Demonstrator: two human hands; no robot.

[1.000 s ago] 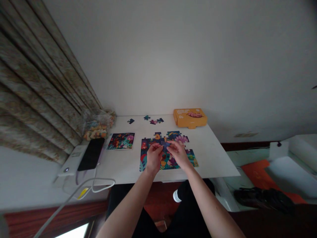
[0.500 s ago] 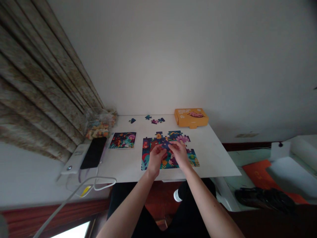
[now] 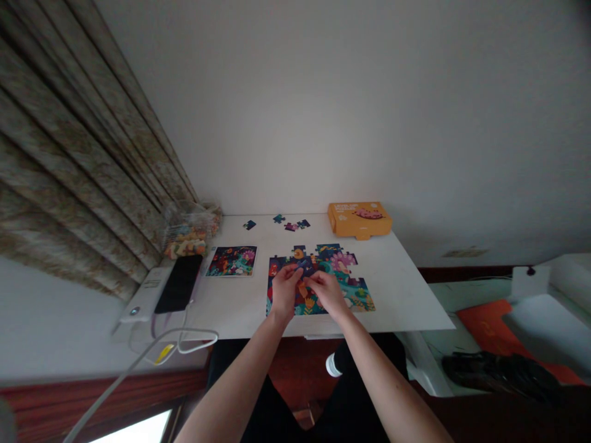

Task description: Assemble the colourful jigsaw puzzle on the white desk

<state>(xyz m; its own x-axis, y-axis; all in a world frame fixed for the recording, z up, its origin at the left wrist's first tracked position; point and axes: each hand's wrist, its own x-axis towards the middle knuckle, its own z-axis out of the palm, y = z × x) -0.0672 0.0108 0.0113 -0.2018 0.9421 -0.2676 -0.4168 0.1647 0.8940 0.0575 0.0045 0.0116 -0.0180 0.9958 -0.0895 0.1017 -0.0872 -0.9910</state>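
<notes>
Over the partly joined jigsaw puzzle, my left hand pinches a dark blue puzzle piece between thumb and fingers. My right hand is closed at the same piece's lower right side, its fingertips pressed together there. Both hands cover the middle of the joined picture, which shows colourful plants and animals. Its top and right edges are uneven, with gaps between pieces. To the left lies a reference picture card with a similar design.
Several loose puzzle pieces lie at the back of the white table. An orange box stands at the back right. On the left are a black phone, a plastic bag and a white cable.
My hands have shifted slightly down and left over the puzzle, with the piece turned between the fingers. The right fingertips now sit lower on it. The view has moved slightly.
</notes>
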